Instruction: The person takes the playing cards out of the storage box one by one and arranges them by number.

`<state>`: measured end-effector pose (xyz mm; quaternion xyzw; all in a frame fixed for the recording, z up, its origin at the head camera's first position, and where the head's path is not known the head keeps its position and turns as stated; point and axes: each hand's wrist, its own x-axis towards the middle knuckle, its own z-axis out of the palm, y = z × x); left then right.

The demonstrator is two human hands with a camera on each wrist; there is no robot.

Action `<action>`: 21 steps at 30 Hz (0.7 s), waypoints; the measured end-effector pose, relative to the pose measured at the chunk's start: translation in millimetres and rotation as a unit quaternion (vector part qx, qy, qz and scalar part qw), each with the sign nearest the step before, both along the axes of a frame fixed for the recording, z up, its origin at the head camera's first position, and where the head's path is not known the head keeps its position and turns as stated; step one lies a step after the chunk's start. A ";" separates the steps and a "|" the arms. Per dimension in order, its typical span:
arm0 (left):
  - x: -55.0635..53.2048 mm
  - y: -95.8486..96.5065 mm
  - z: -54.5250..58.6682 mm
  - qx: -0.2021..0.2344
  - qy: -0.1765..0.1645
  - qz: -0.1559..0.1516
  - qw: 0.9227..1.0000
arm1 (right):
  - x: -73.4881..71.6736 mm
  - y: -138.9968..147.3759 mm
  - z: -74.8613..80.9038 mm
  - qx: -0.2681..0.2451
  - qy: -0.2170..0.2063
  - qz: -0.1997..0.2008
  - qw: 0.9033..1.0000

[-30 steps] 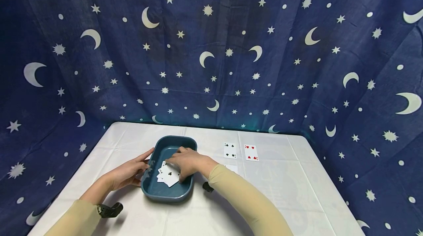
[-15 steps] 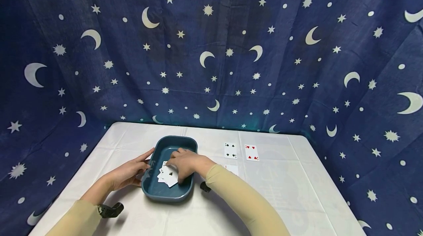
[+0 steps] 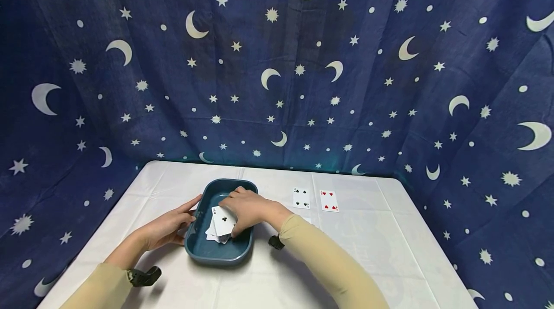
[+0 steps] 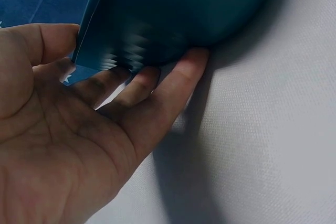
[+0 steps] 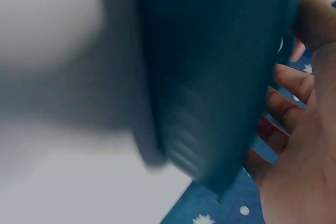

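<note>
1. While the left hand (image 3: 168, 227) rests extended fingers against the tray (image 3: 216, 252), likely steadying it, the right hand (image 3: 250, 208) pinches a clubs card (image 3: 222, 221) inside.
2. The tray sits toward the worktop's (image 3: 389, 251) left edge.

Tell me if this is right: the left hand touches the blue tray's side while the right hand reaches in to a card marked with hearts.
One thing is wrong: the card at the right hand bears black clubs, not hearts, as the head view shows. The left hand does touch the blue tray.
</note>
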<state>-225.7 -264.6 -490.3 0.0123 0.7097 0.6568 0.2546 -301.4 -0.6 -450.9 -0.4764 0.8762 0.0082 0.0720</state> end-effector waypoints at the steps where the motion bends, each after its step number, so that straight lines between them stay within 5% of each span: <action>1: 0.0 -0.2 0.2 0.001 0.001 -0.002 1.000 | 0.0 3.5 3.2 -0.009 -0.001 -0.002 1.000; 12: 1.9 0.7 -0.3 0.007 -0.002 0.011 1.000 | 3.7 53.7 38.9 -0.085 0.016 -0.019 0.996; 21: 1.2 1.4 -0.3 0.002 -0.001 0.012 1.000 | 4.9 109.1 51.9 -0.107 0.007 -0.069 0.992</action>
